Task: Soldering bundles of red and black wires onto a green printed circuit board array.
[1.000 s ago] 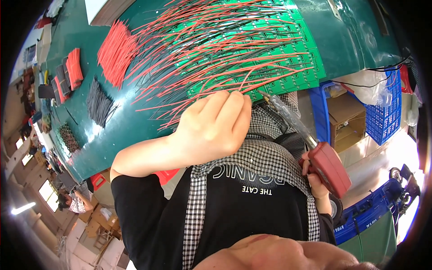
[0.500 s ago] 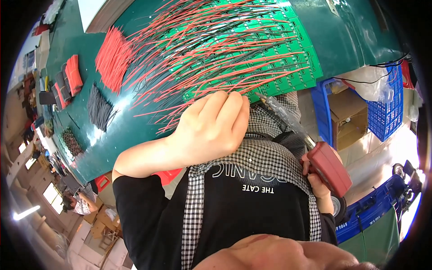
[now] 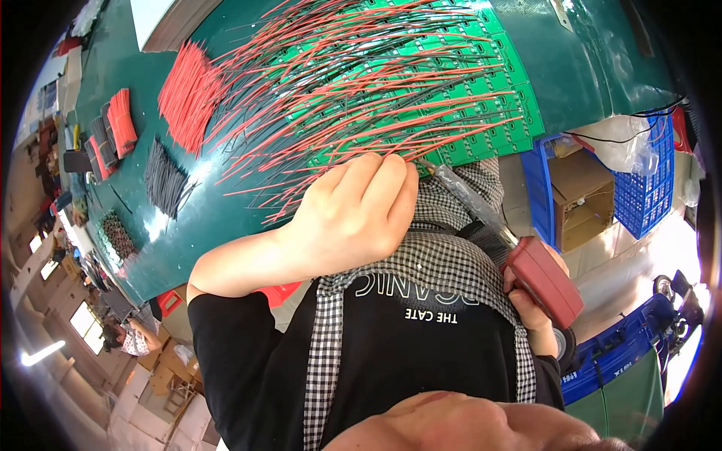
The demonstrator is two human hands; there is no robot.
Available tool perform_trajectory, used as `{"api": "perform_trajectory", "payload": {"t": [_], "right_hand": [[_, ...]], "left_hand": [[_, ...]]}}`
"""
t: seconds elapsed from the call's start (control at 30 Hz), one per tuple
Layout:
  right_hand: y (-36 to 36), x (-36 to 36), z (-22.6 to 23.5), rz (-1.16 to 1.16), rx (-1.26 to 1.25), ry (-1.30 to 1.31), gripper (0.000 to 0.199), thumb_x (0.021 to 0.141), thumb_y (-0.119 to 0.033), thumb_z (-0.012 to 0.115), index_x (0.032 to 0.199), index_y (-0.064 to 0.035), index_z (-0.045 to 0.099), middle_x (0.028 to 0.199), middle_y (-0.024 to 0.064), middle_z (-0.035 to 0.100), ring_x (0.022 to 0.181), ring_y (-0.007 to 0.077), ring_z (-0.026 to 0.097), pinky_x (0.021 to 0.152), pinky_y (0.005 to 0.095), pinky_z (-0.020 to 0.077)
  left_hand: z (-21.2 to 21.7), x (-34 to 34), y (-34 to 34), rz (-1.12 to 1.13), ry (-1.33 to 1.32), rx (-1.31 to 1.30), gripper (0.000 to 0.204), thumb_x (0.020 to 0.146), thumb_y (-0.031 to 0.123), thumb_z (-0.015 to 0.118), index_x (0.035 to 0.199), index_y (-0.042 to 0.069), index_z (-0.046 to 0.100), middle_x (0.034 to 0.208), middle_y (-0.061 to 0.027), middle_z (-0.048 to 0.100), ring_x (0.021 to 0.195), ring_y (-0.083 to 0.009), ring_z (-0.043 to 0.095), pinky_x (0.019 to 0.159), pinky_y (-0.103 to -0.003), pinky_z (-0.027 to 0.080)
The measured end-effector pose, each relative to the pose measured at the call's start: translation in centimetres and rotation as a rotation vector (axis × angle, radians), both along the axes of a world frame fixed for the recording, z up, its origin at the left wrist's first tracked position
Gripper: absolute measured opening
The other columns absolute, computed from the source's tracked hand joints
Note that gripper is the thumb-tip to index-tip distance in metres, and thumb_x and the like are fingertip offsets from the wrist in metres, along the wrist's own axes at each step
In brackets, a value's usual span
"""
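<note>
My left hand point(image 3: 357, 207) is closed in a pinch at the near edge of a sheet of green circuit boards point(image 3: 481, 143). Its fingertips are hidden, so what they hold cannot be made out. Many thin red and black wires point(image 3: 338, 113) lie across the boards, and some pass behind this hand. In my right hand point(image 3: 530, 304) is a soldering gun point(image 3: 545, 282) with a red body, its fingers wrapped round the handle. The gun's long barrel looks wrapped in clear plastic and slants up-left, its tip beside my left fingertips at the board edge.
On the green table point(image 3: 579, 75) left of the boards lie a red wire bundle point(image 3: 188, 98), a black wire bundle point(image 3: 167, 180) and smaller bundles point(image 3: 120, 122). Right of the table stand a blue plastic crate point(image 3: 643, 180) and a cardboard box point(image 3: 583, 195). Another person point(image 3: 139, 338) is far left.
The soldering gun has shifted slightly left, its tip closer to my left fingertips. The boards' near right corner sits slightly lower and further right. My left hand has barely moved.
</note>
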State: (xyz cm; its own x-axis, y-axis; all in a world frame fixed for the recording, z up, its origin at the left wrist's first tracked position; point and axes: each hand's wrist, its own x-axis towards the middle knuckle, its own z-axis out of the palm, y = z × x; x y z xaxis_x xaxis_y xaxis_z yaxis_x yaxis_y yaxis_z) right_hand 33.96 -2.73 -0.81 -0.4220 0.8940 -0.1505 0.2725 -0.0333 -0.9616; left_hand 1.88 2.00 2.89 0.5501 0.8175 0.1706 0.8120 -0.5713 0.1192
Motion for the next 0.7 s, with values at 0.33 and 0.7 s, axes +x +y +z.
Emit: {"api": "perform_trajectory", "payload": {"t": [0.33, 0.7], "right_hand": [[-0.1, -0.2, 0.9, 0.010, -0.052, -0.077, 0.071, 0.070, -0.041, 0.081, 0.113, 0.0069, 0.051, 0.085, 0.0107, 0.064, 0.061, 0.0141, 0.055, 0.059, 0.0253, 0.0446], [-0.4, 0.5, 1.3, -0.137, -0.257, 0.080, 0.068, 0.074, -0.036, 0.079, 0.121, 0.0050, 0.053, 0.077, 0.0082, 0.066, 0.068, 0.0163, 0.065, 0.068, 0.0266, 0.0508]], "left_hand": [[0.0, -0.1, -0.1, 0.001, -0.018, 0.000, 0.032, 0.062, 0.005, 0.064, 0.093, -0.002, 0.066, 0.087, -0.0098, 0.058, 0.072, -0.0220, 0.062, 0.059, -0.029, 0.052], [1.1, 0.4, 0.4, -0.087, -0.098, 0.212, 0.034, 0.057, 0.004, 0.062, 0.090, -0.005, 0.067, 0.081, -0.0098, 0.059, 0.067, -0.0203, 0.061, 0.055, -0.027, 0.050]]}}
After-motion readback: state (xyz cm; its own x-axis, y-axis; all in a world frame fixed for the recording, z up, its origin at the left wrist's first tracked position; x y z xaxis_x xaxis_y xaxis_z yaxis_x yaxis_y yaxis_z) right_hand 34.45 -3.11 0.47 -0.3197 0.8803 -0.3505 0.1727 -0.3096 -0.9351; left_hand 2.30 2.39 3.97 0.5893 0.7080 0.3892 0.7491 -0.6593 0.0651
